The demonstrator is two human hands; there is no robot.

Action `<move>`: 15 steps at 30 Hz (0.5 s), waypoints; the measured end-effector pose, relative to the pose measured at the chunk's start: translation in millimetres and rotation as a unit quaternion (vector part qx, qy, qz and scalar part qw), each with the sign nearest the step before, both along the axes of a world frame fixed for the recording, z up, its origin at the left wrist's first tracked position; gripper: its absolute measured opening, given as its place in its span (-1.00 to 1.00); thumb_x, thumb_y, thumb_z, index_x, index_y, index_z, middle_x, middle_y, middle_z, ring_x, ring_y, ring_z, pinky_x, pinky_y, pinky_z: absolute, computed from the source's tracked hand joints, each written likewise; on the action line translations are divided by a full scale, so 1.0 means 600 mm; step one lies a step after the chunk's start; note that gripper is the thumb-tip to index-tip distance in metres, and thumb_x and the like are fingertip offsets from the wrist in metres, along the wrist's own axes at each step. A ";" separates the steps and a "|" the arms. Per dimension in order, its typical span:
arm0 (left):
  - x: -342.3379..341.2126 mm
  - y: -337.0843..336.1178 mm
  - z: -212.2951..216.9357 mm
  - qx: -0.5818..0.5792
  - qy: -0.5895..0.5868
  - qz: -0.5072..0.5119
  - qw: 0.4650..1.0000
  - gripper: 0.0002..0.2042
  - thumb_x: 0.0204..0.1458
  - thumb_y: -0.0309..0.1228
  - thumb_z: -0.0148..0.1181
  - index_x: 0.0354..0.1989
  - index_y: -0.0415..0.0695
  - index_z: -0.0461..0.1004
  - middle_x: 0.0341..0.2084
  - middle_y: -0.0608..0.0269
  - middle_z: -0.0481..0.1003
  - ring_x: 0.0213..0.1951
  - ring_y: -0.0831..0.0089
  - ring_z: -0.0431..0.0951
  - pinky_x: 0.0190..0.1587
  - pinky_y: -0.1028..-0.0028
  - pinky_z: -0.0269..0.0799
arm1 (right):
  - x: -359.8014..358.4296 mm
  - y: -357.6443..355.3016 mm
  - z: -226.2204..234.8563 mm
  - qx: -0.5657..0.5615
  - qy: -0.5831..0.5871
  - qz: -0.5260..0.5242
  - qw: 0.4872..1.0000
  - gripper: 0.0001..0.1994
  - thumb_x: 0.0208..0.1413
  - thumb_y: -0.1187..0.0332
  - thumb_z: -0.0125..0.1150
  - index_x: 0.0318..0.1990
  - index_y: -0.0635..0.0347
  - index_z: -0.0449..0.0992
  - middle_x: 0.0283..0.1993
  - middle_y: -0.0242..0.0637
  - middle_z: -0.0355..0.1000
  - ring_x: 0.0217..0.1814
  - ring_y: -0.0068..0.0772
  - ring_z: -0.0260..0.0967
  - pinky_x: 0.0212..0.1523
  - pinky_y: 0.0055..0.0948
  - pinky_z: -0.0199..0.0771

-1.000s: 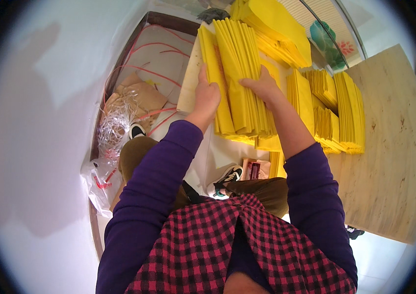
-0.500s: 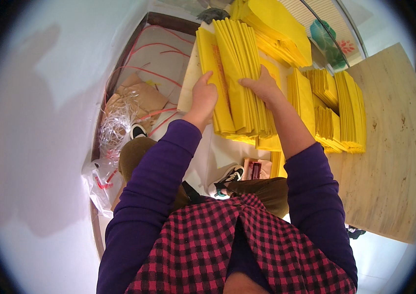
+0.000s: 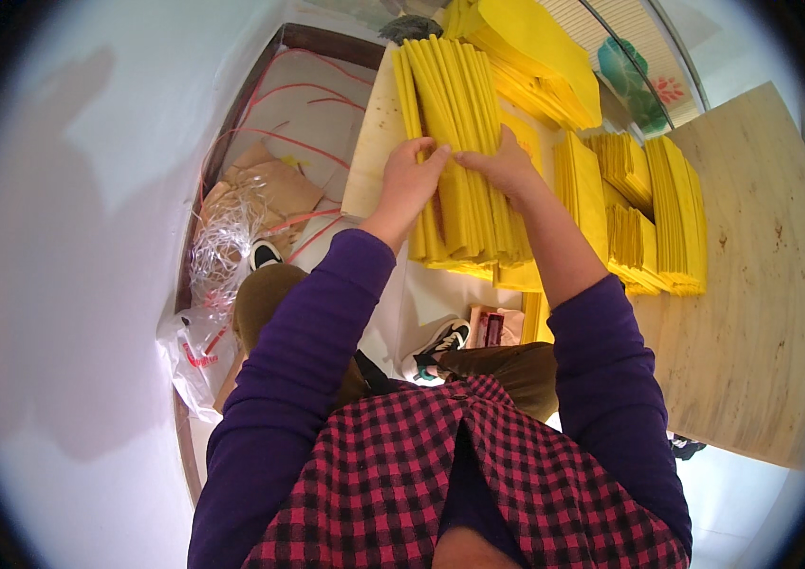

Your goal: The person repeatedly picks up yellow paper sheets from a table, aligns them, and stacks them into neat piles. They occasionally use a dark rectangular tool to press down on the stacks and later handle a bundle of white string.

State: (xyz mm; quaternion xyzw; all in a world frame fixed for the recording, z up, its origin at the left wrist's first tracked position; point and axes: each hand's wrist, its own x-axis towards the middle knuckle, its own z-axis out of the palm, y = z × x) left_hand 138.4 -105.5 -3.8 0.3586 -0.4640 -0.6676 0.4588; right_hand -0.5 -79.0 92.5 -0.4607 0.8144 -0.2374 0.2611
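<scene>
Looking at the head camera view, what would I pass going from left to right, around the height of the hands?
White wall → tangle of clear plastic strapping → left hand → fanned yellow paper bundle → right hand → yellow paper stacks → wooden board.

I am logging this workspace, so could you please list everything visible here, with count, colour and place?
fanned paper stack: one, yellow, on the board under both hands
other paper stacks: several, yellow, to the right and beyond on the table
board: one, pale wood, under the fanned stack
wooden table: one, light, at right
cardboard box: one, brown-rimmed, far left, holding brown paper and red cords
plastic bag: one, clear, lower left
small packet: one, red and white, near the knees
shoes: two, black and white, below
left hand: on the fanned stack
right hand: on the fanned stack
</scene>
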 end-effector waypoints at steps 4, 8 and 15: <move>0.000 0.002 0.015 -0.020 -0.044 0.011 0.999 -0.57 0.05 -0.29 0.21 -0.03 -0.38 0.37 -0.16 0.03 0.48 -0.15 0.39 0.49 -0.09 0.49 0.40 | 0.005 0.001 0.003 0.000 0.009 0.006 1.000 -0.23 -0.17 0.22 0.43 0.19 0.30 0.16 0.05 -0.01 0.36 0.00 -0.23 0.40 -0.04 -0.35 0.44; 0.002 0.003 0.022 0.007 -0.043 0.032 0.999 -0.60 -0.01 -0.33 0.24 -0.08 -0.39 0.40 -0.21 -0.03 0.50 -0.19 0.26 0.53 -0.13 0.42 0.43 | 0.005 0.003 0.001 -0.003 0.025 0.010 1.000 -0.22 -0.16 0.22 0.43 0.19 0.31 0.15 0.06 0.00 0.35 0.03 -0.22 0.39 -0.01 -0.34 0.42; 0.001 0.006 0.020 0.085 0.048 0.019 0.995 -0.70 0.06 -0.42 0.16 -0.11 -0.36 0.39 -0.26 0.09 0.49 -0.27 0.41 0.52 -0.20 0.48 0.45 | 0.005 0.004 -0.006 -0.004 0.039 0.006 0.999 -0.19 -0.16 0.23 0.42 0.22 0.33 0.11 0.08 0.01 0.34 0.06 -0.19 0.37 0.03 -0.34 0.40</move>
